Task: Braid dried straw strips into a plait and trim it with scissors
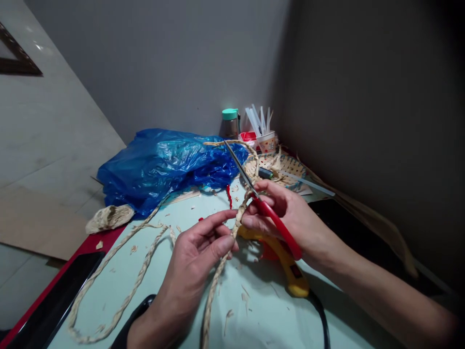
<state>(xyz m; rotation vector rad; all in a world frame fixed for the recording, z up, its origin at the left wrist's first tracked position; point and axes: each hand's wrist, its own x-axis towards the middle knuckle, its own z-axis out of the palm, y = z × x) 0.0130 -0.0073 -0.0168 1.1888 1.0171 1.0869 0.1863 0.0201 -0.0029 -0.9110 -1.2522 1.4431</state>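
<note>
A pale braided cord [213,286] runs up from the bottom edge through both hands. My left hand [196,261] pinches it between thumb and fingers. Just above, my right hand [279,213] grips red-handled scissors [278,225], the blades pointing up and away to the left, and its fingertips also touch the cord. Whether the blades are fully closed I cannot tell. Beyond the hands the cord's upper part curves over toward a blue plastic bag [163,165]. More braid [134,286] lies in a long loop on the table at the left.
Below my right hand lies a yellow glue gun [290,271] with a black cable. A woven basket [300,169] holds a dark thread spool [266,173]. Behind stand a cup of glue sticks [267,142] and a jar with a teal lid [230,123]. Fibre scraps litter the pale green tabletop [261,320].
</note>
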